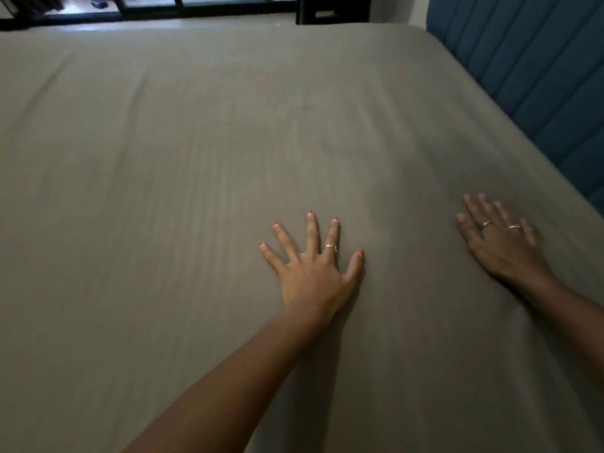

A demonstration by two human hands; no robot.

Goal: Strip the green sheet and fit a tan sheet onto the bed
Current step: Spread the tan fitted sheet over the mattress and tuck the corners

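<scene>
The bed point(555, 223) wears the tan sheet point(196, 158), stretching far ahead. Both hands lie flat, fingers wide: left hand point(313, 273) mid-sheet, right hand point(503, 243) nearer the blue headboard point(539, 76).

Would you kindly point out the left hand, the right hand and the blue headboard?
left hand point(312, 279), head view, back of hand.
right hand point(505, 246), head view, back of hand.
blue headboard point(539, 70), head view, padded panel.
</scene>
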